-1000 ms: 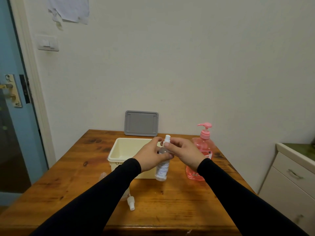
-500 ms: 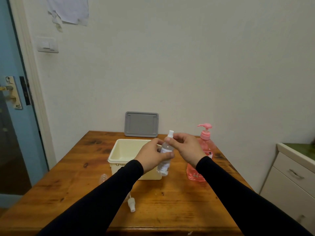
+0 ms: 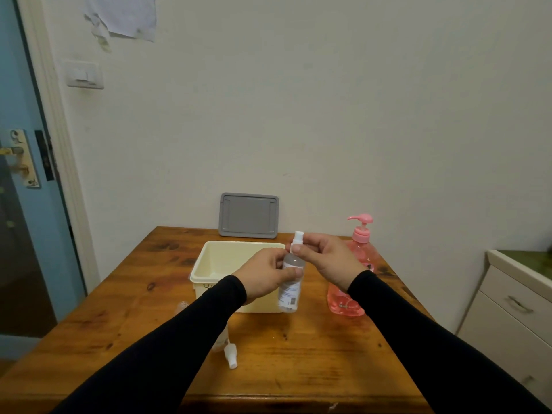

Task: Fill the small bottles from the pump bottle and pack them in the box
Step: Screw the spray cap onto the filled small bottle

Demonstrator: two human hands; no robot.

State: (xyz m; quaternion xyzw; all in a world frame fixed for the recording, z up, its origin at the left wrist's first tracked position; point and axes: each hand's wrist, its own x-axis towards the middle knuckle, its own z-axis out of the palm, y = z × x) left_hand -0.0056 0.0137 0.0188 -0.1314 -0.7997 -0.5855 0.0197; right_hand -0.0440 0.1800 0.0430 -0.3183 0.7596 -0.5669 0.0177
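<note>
Fingers of my left hand (image 3: 263,276) wrap the body of the small bottle (image 3: 291,283), holding it in the air just in front of the near right corner of the box (image 3: 209,264); my right hand (image 3: 324,261) pinches its white spray cap (image 3: 297,239) at the neck. If I twist the cap on crooked it could cross-thread and leak once packed. Squeezing the body too hard might push liquid out at the neck. The pump bottle (image 3: 363,258) stands just behind my right wrist, so a careless pull back could topple it. A loose cap (image 3: 231,355) lies near, by my left sleeve, easily swept off the table (image 3: 298,369).
</note>
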